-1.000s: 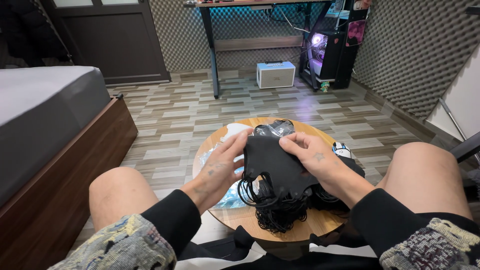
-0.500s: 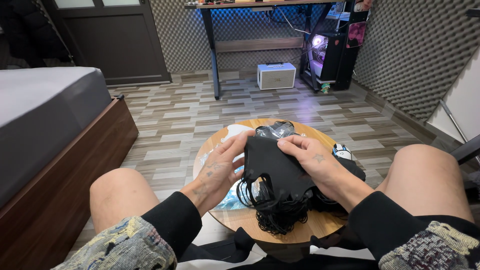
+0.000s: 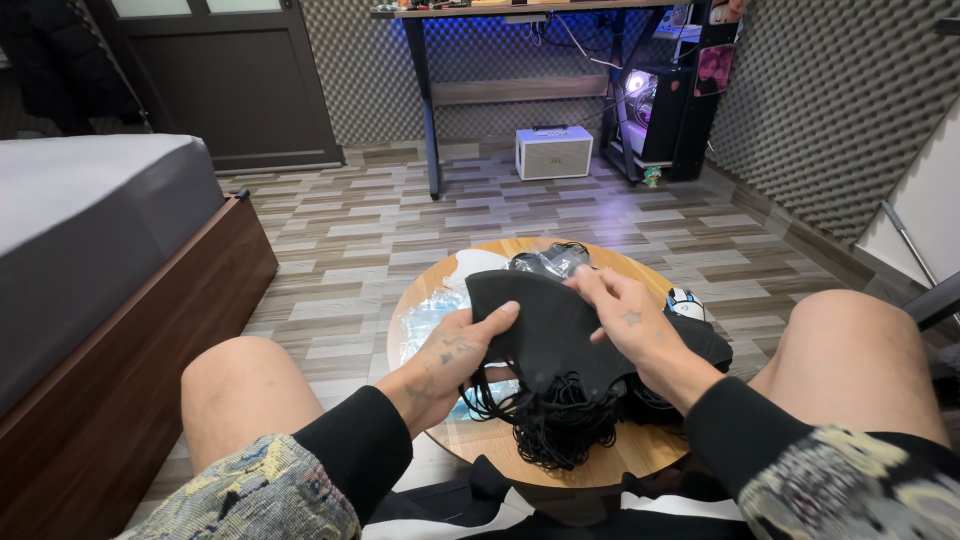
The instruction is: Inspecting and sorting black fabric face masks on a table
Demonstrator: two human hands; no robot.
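Observation:
Both my hands hold a stack of black face masks [image 3: 545,330] over a small round wooden table [image 3: 640,455]. My left hand [image 3: 455,352] grips the stack's left edge, thumb on top. My right hand [image 3: 625,318] pinches the upper right edge with its fingers curled over it. A tangle of black ear loops [image 3: 555,430] hangs from the stack onto the table. More black masks [image 3: 705,345] lie under my right wrist.
On the table lie clear plastic wrappers [image 3: 425,320], a white mask [image 3: 475,265] and a small white figure [image 3: 685,303]. My bare knees flank the table. A bed [image 3: 90,260] stands on the left; a desk, a white speaker [image 3: 553,152] and a lit computer case [image 3: 650,110] stand at the back.
My hands have shifted slightly on the stack of masks; the right fingers slid along its upper edge. The stack stays over the table.

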